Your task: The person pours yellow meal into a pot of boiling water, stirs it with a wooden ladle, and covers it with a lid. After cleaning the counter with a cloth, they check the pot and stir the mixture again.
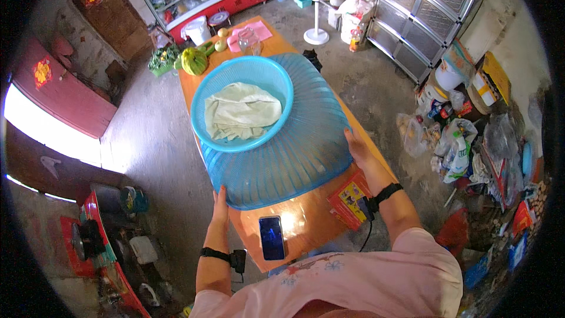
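A large blue mesh food cover [282, 163] spans the wooden table [304, 221]. On its top, toward the left, rests a round light-blue plastic basket [286, 117] with a crumpled pale cloth [242, 108] inside. My left hand [220, 205] is at the cover's near left corner, fingers against its edge. My right hand [357, 145] grips the cover's right edge. What lies under the cover is hidden by the mesh. A smartphone [272, 238] lies at the near end of the table, and a red and yellow printed box or packet [351, 198] is beneath my right forearm.
Squashes [194, 61], a glass jar [248, 42] and a pink sheet [260, 31] occupy the table's far end. Leafy greens [164, 59] stand beyond its left side. Plastic bags [457, 150] lie on the floor at right, below a metal-framed cabinet [415, 26].
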Demonstrator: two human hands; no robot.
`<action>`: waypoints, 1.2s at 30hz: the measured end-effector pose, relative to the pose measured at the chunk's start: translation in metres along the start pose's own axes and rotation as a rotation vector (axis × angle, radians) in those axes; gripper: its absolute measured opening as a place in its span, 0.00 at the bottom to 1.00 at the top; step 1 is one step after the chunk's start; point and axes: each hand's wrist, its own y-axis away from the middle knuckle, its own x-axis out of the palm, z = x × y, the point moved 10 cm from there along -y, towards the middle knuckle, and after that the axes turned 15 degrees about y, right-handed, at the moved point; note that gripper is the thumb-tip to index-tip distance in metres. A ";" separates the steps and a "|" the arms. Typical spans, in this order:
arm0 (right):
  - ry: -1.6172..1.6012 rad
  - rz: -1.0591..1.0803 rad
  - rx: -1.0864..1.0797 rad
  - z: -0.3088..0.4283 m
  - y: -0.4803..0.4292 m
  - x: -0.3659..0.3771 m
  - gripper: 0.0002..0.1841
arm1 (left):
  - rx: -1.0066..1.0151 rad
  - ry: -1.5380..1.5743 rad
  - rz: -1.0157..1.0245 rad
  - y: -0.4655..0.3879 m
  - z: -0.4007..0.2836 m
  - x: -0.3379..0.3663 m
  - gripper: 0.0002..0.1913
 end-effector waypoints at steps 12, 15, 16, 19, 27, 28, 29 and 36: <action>0.081 0.043 -0.269 0.003 -0.046 0.019 0.28 | -0.003 -0.081 -0.101 0.002 0.013 -0.017 0.42; -0.117 0.149 -0.258 0.011 -0.047 0.021 0.28 | -0.031 -0.100 0.005 -0.020 0.014 -0.024 0.44; -0.161 0.178 -0.139 0.004 -0.045 0.024 0.28 | -0.027 -0.096 0.086 -0.019 0.007 -0.015 0.45; -0.099 0.122 -0.116 0.019 -0.032 0.015 0.29 | -0.042 -0.330 -0.066 -0.012 -0.016 -0.016 0.47; 0.341 0.009 -0.232 0.015 0.022 -0.009 0.23 | 0.137 -0.313 -0.073 -0.026 -0.002 -0.048 0.42; 0.350 -0.007 -0.212 -0.003 0.031 -0.018 0.23 | 0.211 -0.297 -0.003 0.001 -0.012 -0.018 0.38; 0.524 0.053 -0.269 -0.023 0.042 -0.018 0.26 | 0.199 -0.302 0.019 0.001 0.007 -0.025 0.38; 1.327 0.291 -0.536 -0.019 0.216 0.034 0.42 | 0.403 -0.810 0.208 0.072 0.081 -0.011 0.47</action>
